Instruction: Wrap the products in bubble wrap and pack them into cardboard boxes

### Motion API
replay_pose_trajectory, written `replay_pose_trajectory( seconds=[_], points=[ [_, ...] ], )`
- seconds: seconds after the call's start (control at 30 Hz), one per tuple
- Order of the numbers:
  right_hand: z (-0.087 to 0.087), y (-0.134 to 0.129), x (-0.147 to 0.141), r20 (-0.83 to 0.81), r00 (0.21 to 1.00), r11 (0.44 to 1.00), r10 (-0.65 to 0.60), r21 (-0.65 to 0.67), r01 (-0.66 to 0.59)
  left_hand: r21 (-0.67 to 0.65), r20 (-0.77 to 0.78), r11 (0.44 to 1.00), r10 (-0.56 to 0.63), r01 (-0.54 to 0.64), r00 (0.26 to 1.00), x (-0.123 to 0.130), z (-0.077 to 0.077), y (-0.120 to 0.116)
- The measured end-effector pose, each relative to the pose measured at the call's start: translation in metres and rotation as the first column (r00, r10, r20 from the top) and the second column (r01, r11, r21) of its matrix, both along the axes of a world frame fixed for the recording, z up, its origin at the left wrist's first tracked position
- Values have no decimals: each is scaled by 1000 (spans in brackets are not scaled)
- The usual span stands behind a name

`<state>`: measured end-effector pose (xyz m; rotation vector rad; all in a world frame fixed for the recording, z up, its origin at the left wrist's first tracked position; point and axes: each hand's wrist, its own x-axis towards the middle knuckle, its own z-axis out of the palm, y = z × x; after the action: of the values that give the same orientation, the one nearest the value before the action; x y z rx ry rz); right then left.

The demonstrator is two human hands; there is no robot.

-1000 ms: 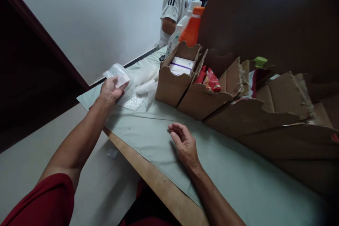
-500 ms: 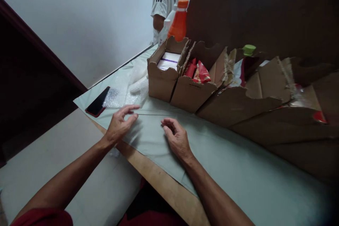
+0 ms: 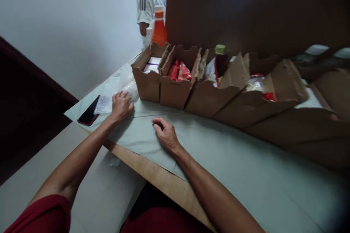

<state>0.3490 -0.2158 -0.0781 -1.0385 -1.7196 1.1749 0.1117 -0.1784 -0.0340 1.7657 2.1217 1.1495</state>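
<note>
My left hand (image 3: 121,106) lies over the near edge of some crumpled clear bubble wrap (image 3: 103,104), fingers apart and pointing away from me. Whether the fingertips grip any of the wrap cannot be made out. A dark phone with a red edge (image 3: 89,112) sits to the left, partly under the wrap. My right hand (image 3: 165,134) rests on the pale green tablecloth (image 3: 218,160), its fingers loosely curved with a gap to the thumb and nothing seen in them. In front of it stands a row of open cardboard boxes (image 3: 175,93).
The boxes hold white cartons (image 3: 152,64), red packets (image 3: 180,71) and other packages. Behind them stand an orange bottle (image 3: 159,31) and a green cap (image 3: 220,49). A person in a white shirt (image 3: 147,2) is at the far end. The table's wooden edge (image 3: 153,173) runs near me.
My left hand has moved forward onto the bubble wrap and spread its fingers. My right hand stays low over the cloth. The view has turned right, showing more boxes.
</note>
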Motion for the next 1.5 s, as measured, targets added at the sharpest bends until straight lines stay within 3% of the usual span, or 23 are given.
replay_pose_trajectory(
  seconds=[0.07, 0.13, 0.2, 0.27, 0.33, 0.4, 0.47, 0.53, 0.57, 0.6, 0.63, 0.7, 0.73, 0.83, 0.93, 1.07, 1.2, 1.33, 1.43, 1.5],
  points=[
    [9, -6, -3, 46, 999, 1000, 4, -29, -2, 3, 11, 998, -63, 63, 998, 4, 4, -17],
    [20, -8, -4, 94, 995, 998, 31, -61, -25, 65, -119, 987, -135, 144, 984, 18, 4, -35],
    [31, -3, 3, 124, 990, 995, 69, -83, -59, 148, -215, 970, -161, 195, 963, 43, 2, -52],
    [42, 0, 24, 167, 972, 985, 168, -56, -161, 116, -221, 953, -251, 281, 942, 76, 1, -69],
    [54, -10, 61, 244, 933, 962, 263, 2, -272, 124, -146, 912, -374, 392, 916, 116, 2, -87],
    [69, -35, 113, 320, 909, 951, 266, 70, -303, 110, -89, 866, -480, 487, 873, 155, 3, -102],
    [86, -66, 180, 351, 928, 967, 127, 163, -194, 74, -80, 822, -560, 565, 825, 187, -1, -111],
    [105, -92, 258, 365, 920, 955, -144, 296, 32, 56, -100, 780, -617, 623, 781, 210, -11, -114],
    [115, -101, 299, 379, 870, 912, -315, 374, 167, 53, -113, 759, -641, 648, 760, 217, -18, -115],
    [126, -106, 340, 381, 777, 829, -501, 468, 305, 49, -129, 743, -658, 668, 742, 223, -25, -116],
    [135, -107, 378, 386, 647, 726, -657, 555, 406, 39, -143, 733, -668, 679, 730, 227, -32, -118],
    [150, -102, 445, 450, 370, 581, -812, 675, 454, 21, -178, 726, -674, 688, 717, 233, -44, -122],
    [154, -96, 472, 489, 270, 558, -829, 705, 437, 10, -200, 726, -672, 687, 713, 235, -49, -125],
    [155, -76, 520, 649, 156, 655, -745, 665, 358, 16, -263, 723, -663, 690, 701, 240, -57, -133],
    [151, -72, 534, 720, 128, 722, -682, 635, 274, 63, -288, 727, -643, 684, 710, 243, -57, -138],
    [156, -97, 527, 771, 153, 785, -619, 600, 155, 72, -257, 752, -621, 655, 740, 244, -53, -143],
    [169, -112, 490, 841, 320, 900, -436, 411, 146, 73, -219, 762, -617, 644, 756, 243, -51, -143],
    [187, -98, 417, 817, 492, 953, -302, 262, 149, 97, -194, 756, -624, 647, 757, 243, -50, -144],
    [212, -97, 368, 635, 747, 980, -198, 139, 141, 119, -156, 754, -628, 646, 762, 247, -44, -149],
    [229, -113, 352, 479, 827, 954, -295, 205, 221, 131, -119, 747, -641, 652, 758, 252, -38, -154]
  ],
)
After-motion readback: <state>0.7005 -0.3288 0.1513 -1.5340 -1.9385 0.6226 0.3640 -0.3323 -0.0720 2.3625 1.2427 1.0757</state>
